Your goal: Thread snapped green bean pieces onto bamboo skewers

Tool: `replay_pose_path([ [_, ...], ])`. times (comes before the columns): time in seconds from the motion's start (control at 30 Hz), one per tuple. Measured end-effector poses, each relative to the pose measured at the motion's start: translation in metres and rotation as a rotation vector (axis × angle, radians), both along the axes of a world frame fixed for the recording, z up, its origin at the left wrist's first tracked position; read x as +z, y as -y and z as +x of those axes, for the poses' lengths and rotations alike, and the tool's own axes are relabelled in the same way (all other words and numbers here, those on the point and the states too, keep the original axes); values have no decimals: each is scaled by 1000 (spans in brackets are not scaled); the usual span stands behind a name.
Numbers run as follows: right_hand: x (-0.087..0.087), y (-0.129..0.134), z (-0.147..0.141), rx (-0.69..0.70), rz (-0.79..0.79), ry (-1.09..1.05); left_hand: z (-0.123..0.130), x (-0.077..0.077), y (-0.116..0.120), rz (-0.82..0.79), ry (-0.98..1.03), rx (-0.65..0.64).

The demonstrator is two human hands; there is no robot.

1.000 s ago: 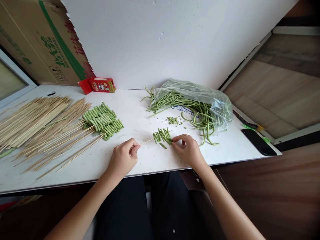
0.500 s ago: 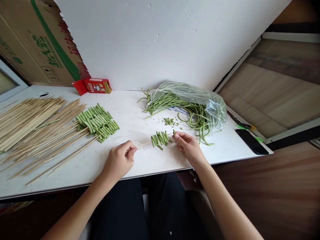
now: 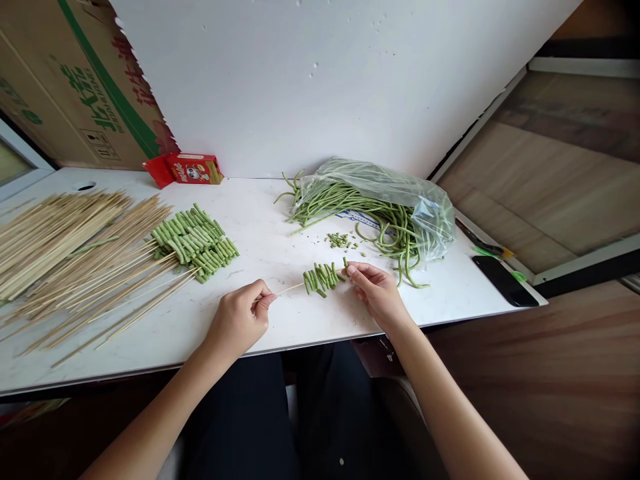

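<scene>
Right fingers (image 3: 357, 275) have shifted rightward, pinching a stubby green bean (image 3: 345, 264); left fingers (image 3: 264, 303) pinch a skewer (image 3: 289, 289).

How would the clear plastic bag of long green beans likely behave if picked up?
The clear plastic bag would probably sag and crumple, as its film looks thin and wrinkled. The long green beans seem bendy, since several curl on the white tabletop. Some might slide out, because many stick out past the bag's edge.

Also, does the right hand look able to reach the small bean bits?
Probably yes: the small bean bits lie uncovered on the table, just beyond the right hand, though it is holding a bean piece.
</scene>
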State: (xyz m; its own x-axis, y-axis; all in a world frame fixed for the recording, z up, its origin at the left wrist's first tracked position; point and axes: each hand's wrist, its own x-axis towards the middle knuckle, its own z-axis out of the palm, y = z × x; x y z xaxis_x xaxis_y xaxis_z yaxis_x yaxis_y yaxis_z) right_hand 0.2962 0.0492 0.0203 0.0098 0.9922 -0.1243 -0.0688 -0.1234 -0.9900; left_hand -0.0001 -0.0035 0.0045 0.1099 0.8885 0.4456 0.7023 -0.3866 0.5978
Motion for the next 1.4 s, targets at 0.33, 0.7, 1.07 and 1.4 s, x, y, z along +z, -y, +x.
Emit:
replay_pose_path([
  [0.33, -1, 0, 0, 4, -3, -31, 0, 0, 0, -11, 6, 3],
  [0.7, -4, 1, 1, -62, 27, 0, 0, 1, 0, -25, -3, 3],
  [1.07, -4, 2, -2, -92, 11, 2, -1, 0, -1, -28, -9, -11],
  [1.4, 1, 3, -4, -48, 28, 44, -1, 2, -1, -21, 0, -3],
])
